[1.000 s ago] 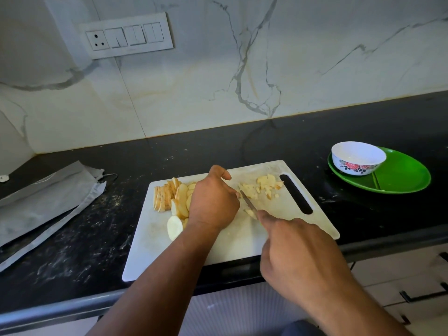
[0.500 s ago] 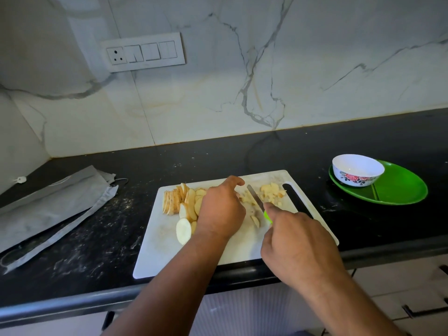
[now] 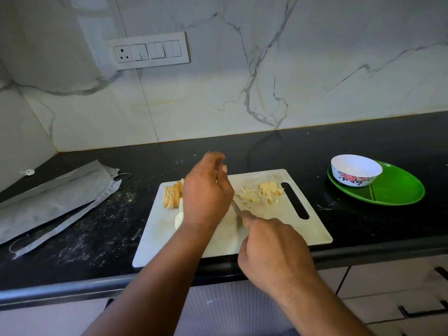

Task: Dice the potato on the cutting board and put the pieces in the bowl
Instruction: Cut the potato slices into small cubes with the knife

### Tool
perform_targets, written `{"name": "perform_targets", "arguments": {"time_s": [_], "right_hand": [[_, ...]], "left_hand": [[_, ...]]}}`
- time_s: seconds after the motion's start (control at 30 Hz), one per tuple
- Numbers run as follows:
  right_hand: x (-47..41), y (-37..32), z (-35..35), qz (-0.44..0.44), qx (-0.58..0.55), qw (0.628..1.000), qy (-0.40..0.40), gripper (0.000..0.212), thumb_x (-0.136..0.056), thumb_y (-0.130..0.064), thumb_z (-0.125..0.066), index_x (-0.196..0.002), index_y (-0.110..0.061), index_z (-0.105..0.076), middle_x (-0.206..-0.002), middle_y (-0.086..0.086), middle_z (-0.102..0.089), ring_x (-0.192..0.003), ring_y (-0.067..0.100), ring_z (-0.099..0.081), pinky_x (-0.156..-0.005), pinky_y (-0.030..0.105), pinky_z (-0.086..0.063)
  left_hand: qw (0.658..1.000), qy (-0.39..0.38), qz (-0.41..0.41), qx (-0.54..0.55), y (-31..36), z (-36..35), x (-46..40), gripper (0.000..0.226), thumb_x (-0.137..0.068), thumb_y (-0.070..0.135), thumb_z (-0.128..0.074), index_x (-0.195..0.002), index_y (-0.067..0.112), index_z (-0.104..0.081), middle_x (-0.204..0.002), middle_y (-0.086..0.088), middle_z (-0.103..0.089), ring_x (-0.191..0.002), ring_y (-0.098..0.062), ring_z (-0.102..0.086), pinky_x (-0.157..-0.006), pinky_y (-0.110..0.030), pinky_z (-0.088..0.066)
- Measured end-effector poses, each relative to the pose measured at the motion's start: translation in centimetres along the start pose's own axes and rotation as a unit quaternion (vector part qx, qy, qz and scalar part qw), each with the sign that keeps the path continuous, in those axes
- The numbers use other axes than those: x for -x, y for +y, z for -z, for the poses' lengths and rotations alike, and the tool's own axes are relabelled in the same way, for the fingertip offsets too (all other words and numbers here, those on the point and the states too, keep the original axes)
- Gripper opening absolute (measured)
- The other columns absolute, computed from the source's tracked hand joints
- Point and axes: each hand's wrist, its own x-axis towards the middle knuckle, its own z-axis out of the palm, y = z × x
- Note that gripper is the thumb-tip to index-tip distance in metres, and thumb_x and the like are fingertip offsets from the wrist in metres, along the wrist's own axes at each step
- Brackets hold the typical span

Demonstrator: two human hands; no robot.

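A knife [image 3: 236, 209] is gripped in the right hand [image 3: 274, 253], blade on the white cutting board [image 3: 286, 221]. The left hand [image 3: 206, 192] is raised with curled fingers; any contents cannot be told. Potato slices [image 3: 172, 194] are stacked left, diced pieces [image 3: 260, 191] right. The flowered bowl [image 3: 355, 169] is set on a green plate [image 3: 397, 190]. No legible writing is noted. Black countertop [image 3: 97, 238], marble wall, switch panel [image 3: 149, 50].
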Motion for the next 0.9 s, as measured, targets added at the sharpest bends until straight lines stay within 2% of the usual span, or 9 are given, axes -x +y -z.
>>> {"name": "perform_targets", "arguments": {"time_s": [0.13,0.2,0.33,0.43,0.53,0.67,0.73,0.8,0.9], "right_hand": [[-0.1,1.7,0.5,-0.031,0.013,0.999,0.005,0.049,-0.094,-0.028,-0.049,-0.143,-0.030,-0.044,-0.075,-0.008,-0.051,-0.059,0.007,-0.051,-0.048,0.018,-0.039],[-0.3,3.1,1.2,-0.067,0.011,0.997,0.022,0.049,-0.094,-0.028,-0.048,-0.143,-0.033,-0.045,-0.073,-0.008,-0.048,-0.058,0.008,-0.047,-0.046,0.019,-0.036],[-0.3,3.0,1.4,-0.073,0.028,0.996,0.032,0.054,-0.093,-0.028,-0.047,-0.146,-0.035,-0.042,-0.069,-0.008,-0.042,-0.058,0.010,-0.043,-0.048,0.021,-0.033],[0.3,1.9,0.5,-0.045,0.017,0.999,0.013,0.057,-0.093,-0.030,-0.044,-0.150,-0.036,-0.036,-0.071,-0.008,-0.045,-0.058,0.011,-0.043,-0.048,0.021,-0.032],[0.8,1.8,0.4,-0.037,0.009,0.999,-0.004,0.058,-0.093,-0.031,-0.043,-0.149,-0.040,-0.035,-0.071,-0.009,-0.052,-0.058,0.010,-0.048,-0.047,0.019,-0.034],[0.9,3.0,1.6,-0.066,0.023,0.998,0.007,0.054,-0.094,-0.033,-0.043,-0.147,-0.045,-0.038,-0.066,-0.012,-0.046,-0.053,0.006,-0.041,-0.043,0.016,-0.029],[0.6,3.5,1.9,-0.090,0.034,0.995,0.020,0.053,-0.094,-0.033,-0.045,-0.146,-0.043,-0.041,-0.075,-0.009,-0.055,-0.054,0.008,-0.040,-0.047,0.018,-0.032],[0.5,3.5,2.0,-0.098,0.047,0.994,0.022,0.053,-0.094,-0.033,-0.046,-0.146,-0.043,-0.041,-0.085,-0.005,-0.064,-0.057,0.011,-0.040,-0.052,0.022,-0.038],[1.3,2.3,1.6,-0.063,0.044,0.997,0.006,0.056,-0.093,-0.033,-0.043,-0.147,-0.045,-0.036,-0.072,-0.009,-0.055,-0.054,0.011,-0.040,-0.053,0.021,-0.038]], "left_hand": [[0.993,-0.026,0.105,0.051,-0.8,2.5,-2.1,0.004,-0.094,0.022,-0.074,-0.098,0.022,-0.072,-0.074,0.012,-0.069,-0.070,-0.001,-0.065,-0.066,-0.010,-0.051],[0.984,-0.059,0.158,0.053,-2.2,3.9,-3.4,0.004,-0.094,0.029,-0.074,-0.091,0.026,-0.073,-0.070,0.008,-0.071,-0.063,-0.004,-0.065,-0.069,-0.022,-0.057],[0.954,-0.082,0.267,0.108,-4.9,7.0,-4.3,0.009,-0.098,0.026,-0.071,-0.092,0.021,-0.076,-0.084,0.002,-0.077,-0.079,-0.017,-0.073,-0.080,-0.042,-0.064],[0.958,-0.077,0.265,0.072,-5.9,8.2,-3.2,0.009,-0.099,0.027,-0.070,-0.094,0.021,-0.075,-0.086,0.004,-0.077,-0.087,-0.021,-0.074,-0.070,-0.029,-0.060],[0.961,-0.110,0.251,0.043,-6.8,8.4,-1.6,0.010,-0.095,0.031,-0.074,-0.090,0.024,-0.075,-0.078,0.002,-0.077,-0.078,-0.020,-0.075,-0.076,-0.036,-0.064],[0.979,-0.121,0.152,-0.055,-7.0,8.1,-0.3,0.018,-0.088,0.045,-0.078,-0.083,0.029,-0.072,-0.076,0.010,-0.073,-0.063,-0.006,-0.067,-0.063,-0.028,-0.059],[0.983,-0.112,0.106,-0.102,-6.7,7.9,-0.7,0.020,-0.086,0.050,-0.078,-0.085,0.031,-0.073,-0.079,0.014,-0.071,-0.067,-0.001,-0.064,-0.063,-0.025,-0.055],[0.977,-0.124,0.089,-0.147,-6.3,7.5,-1.4,0.021,-0.086,0.052,-0.078,-0.087,0.031,-0.073,-0.081,0.015,-0.069,-0.077,-0.003,-0.064,-0.069,-0.026,-0.057],[0.951,-0.184,0.111,-0.224,-5.9,6.9,-2.7,0.033,-0.084,0.056,-0.077,-0.078,0.024,-0.073,-0.073,0.008,-0.069,-0.074,-0.012,-0.065,-0.067,-0.028,-0.056]]}}
